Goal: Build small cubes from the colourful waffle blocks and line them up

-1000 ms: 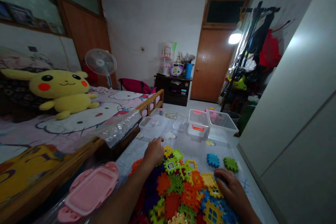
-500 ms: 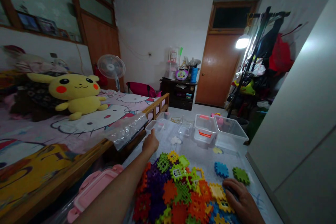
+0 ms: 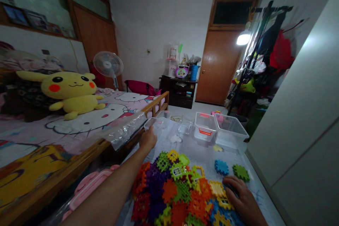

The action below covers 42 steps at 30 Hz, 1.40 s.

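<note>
The left hand is poking one finger toward a clear box, its other fingers bending in. On the worktop, a heap of squarish toy pieces is facing every way, no side longer. By a yellow piece, the right hand is curling, maybe for leaning. Whether either hand is pinching anything, I can't tell.

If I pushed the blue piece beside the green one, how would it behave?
The blue notched piece lies flat, so it would probably slide rather than roll. It looks like thin plastic, so likely light and fairly stiff. Its toothed edge might catch on the green piece.
</note>
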Each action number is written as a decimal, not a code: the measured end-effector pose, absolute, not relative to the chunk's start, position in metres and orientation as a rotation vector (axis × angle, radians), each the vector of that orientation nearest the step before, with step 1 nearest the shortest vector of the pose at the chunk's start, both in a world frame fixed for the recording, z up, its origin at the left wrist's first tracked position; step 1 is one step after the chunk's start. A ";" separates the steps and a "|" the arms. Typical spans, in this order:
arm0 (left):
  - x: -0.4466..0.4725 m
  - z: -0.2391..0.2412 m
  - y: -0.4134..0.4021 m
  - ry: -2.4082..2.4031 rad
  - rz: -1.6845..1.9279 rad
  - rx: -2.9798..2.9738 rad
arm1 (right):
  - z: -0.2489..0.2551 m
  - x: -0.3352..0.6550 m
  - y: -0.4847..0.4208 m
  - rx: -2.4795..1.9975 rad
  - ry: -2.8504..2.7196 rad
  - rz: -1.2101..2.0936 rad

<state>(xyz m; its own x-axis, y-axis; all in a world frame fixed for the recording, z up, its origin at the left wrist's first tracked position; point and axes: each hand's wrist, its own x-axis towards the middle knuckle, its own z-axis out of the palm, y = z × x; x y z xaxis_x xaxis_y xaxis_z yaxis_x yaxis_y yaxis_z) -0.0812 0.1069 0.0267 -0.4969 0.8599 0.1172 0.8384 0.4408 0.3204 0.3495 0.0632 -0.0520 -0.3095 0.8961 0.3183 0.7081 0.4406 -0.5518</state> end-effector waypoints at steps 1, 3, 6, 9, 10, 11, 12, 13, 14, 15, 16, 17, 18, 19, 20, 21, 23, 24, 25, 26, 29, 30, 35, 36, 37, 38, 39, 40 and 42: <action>-0.080 0.028 0.106 2.613 0.525 1.543 | -0.051 0.349 0.063 -1.341 -2.104 0.421; -0.075 0.030 0.104 2.610 0.531 1.542 | -0.050 0.349 0.062 -1.347 -2.104 0.438; -0.060 0.032 0.096 2.562 0.541 1.573 | -0.048 0.349 0.061 -1.358 -2.113 0.460; -0.037 0.027 0.079 2.391 0.511 1.705 | -0.045 0.348 0.059 -1.357 -2.120 0.479; -0.030 0.025 0.072 2.312 0.487 1.761 | -0.043 0.347 0.058 -1.357 -2.116 0.483; -0.023 0.021 0.063 2.236 0.460 1.811 | -0.042 0.346 0.057 -1.356 -2.113 0.486; -0.018 0.018 0.054 2.169 0.434 1.851 | -0.040 0.345 0.056 -1.356 -2.115 0.489; -0.014 0.014 0.045 2.117 0.414 1.880 | -0.038 0.345 0.056 -1.354 -2.124 0.491; -0.011 0.011 0.036 2.075 0.399 1.904 | -0.036 0.344 0.055 -1.353 -2.139 0.492; -0.010 0.008 0.027 2.044 0.392 1.923 | -0.034 0.343 0.055 -1.354 -2.158 0.495; -0.010 0.006 0.020 2.019 0.392 1.943 | -0.031 0.342 0.054 -1.357 -2.179 0.500; -0.012 0.004 0.013 2.005 0.399 1.962 | -0.028 0.342 0.054 -1.361 -2.204 0.509; -0.014 0.003 0.009 2.007 0.417 1.969 | -0.025 0.342 0.054 -1.367 -2.228 0.521; -0.016 0.002 0.005 2.018 0.440 1.971 | -0.023 0.341 0.054 -1.376 -2.250 0.533; -0.019 0.001 0.003 2.036 0.467 1.969 | -0.020 0.341 0.053 -1.390 -2.266 0.540; -0.022 0.000 0.002 2.061 0.494 1.960 | -0.018 0.340 0.054 -1.405 -2.273 0.538; -0.028 -0.002 0.002 2.107 0.533 1.949 | -0.014 0.337 0.055 -1.441 -2.268 0.500; -0.031 -0.004 0.002 2.125 0.542 1.944 | -0.012 0.335 0.056 -1.456 -2.264 0.472; -0.034 -0.007 0.002 2.142 0.543 1.939 | -0.011 0.332 0.058 -1.466 -2.268 0.440; -0.036 -0.010 0.002 2.158 0.539 1.932 | -0.009 0.329 0.061 -1.480 -2.275 0.402; -0.040 -0.019 0.001 2.205 0.511 1.905 | -0.003 0.319 0.074 -1.565 -2.313 0.256; -0.041 -0.020 0.000 2.213 0.504 1.898 | -0.001 0.316 0.080 -1.610 -2.333 0.211; -0.045 -0.018 -0.003 2.183 0.528 1.888 | -0.001 0.307 0.110 -1.753 -2.426 0.182; -0.046 -0.017 -0.003 2.185 0.542 1.885 | -0.003 0.306 0.115 -1.758 -2.436 0.196; -0.047 -0.017 -0.004 2.192 0.558 1.882 | -0.004 0.307 0.119 -1.762 -2.452 0.211; -0.048 -0.017 -0.004 2.197 0.570 1.878 | -0.006 0.307 0.123 -1.764 -2.468 0.224; -0.050 -0.018 -0.004 2.201 0.582 1.874 | -0.007 0.308 0.126 -1.761 -2.484 0.237; -0.051 -0.019 -0.004 2.200 0.594 1.870 | -0.008 0.310 0.129 -1.756 -2.499 0.246; -0.052 -0.020 -0.004 2.197 0.615 1.859 | -0.007 0.313 0.134 -1.739 -2.523 0.260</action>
